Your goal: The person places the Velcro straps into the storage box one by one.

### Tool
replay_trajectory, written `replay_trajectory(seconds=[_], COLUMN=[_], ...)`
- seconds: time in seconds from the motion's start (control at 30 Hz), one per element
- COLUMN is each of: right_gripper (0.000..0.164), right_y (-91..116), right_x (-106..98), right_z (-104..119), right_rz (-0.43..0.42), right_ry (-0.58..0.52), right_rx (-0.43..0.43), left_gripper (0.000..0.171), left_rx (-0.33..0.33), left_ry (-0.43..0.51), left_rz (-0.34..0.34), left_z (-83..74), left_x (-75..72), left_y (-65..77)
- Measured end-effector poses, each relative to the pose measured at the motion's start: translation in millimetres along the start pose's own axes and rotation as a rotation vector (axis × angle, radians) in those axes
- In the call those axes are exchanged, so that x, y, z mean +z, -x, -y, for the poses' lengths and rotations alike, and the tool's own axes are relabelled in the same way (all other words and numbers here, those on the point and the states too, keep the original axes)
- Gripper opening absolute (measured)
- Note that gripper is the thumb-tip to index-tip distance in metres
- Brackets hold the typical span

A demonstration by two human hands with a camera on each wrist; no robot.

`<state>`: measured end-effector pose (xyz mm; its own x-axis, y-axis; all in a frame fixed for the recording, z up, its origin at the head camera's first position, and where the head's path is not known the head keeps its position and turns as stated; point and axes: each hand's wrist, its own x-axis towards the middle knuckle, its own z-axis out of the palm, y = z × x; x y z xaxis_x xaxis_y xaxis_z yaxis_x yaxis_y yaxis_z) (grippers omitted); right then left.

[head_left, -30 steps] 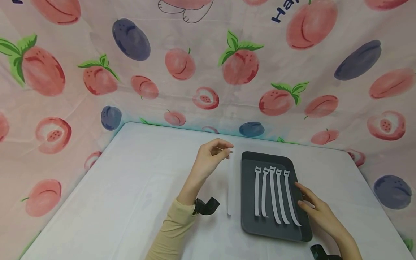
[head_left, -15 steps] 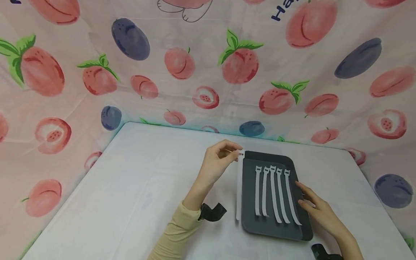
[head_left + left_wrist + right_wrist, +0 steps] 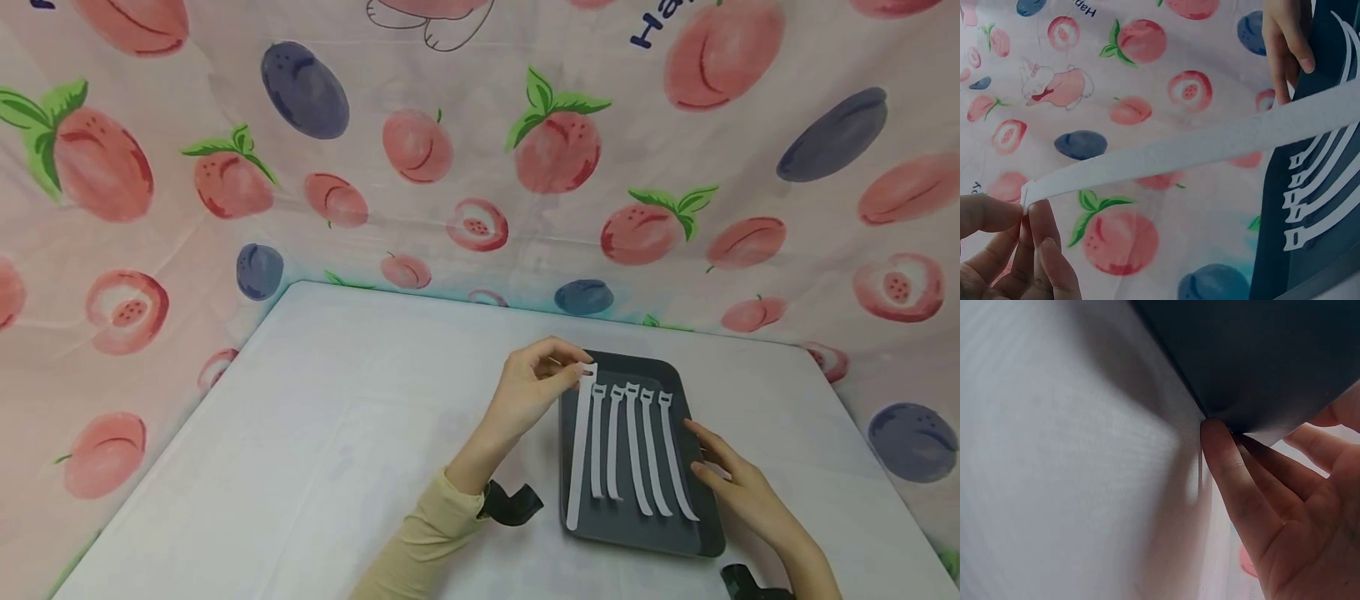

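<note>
My left hand (image 3: 525, 392) pinches the slotted head of a white hook-and-loop cable tie (image 3: 580, 450) between thumb and fingertips. The tie hangs lengthwise over the left side of a dark grey tray (image 3: 637, 537). Several similar white ties (image 3: 633, 450) lie side by side in the tray, slotted heads toward the back. Seen from the left wrist, the held strap (image 3: 1191, 144) stretches from the fingertips across the view toward the tray. My right hand (image 3: 750, 492) touches the tray's right edge with extended fingers; in the right wrist view the fingertips (image 3: 1215, 428) meet its outer side.
A white-covered table (image 3: 337, 433) lies under the tray, with much of its surface to the left. Behind it hangs a fruit-print cloth (image 3: 465, 100). Black wrist cameras (image 3: 512, 504) sit on both wrists.
My left hand has moved right and slightly toward me, bringing the pinched cable tie from the white table to over the tray's left side. My right hand stays at the tray's edge.
</note>
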<state>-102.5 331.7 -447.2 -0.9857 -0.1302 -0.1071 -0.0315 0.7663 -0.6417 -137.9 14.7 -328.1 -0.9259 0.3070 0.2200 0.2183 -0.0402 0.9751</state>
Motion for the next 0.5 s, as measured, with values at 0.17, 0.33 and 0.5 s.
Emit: replay_trajectory(seconds=[0.17, 0.33, 0.5], right_gripper=[0.06, 0.059, 0.06], right_y=[0.4, 0.2, 0.4], right_x=[-1.8, -1.3, -1.3], right_z=[-0.7, 0.8, -0.1], right_rz=[-0.009, -0.008, -0.009], right_ry=[0.007, 0.003, 0.002], right_rx=[-0.014, -0.024, -0.024], left_gripper=[0.015, 0.013, 0.012], left_rx=[-0.027, -0.081, -0.184], left_ry=[0.044, 0.107, 0.087], left_rz=[-0.005, -0.023, -0.024], left_z=[22.5, 47.6, 61.0], left_x=[6.5, 9.8, 9.4], left_y=[-12.3, -25.7, -38.1])
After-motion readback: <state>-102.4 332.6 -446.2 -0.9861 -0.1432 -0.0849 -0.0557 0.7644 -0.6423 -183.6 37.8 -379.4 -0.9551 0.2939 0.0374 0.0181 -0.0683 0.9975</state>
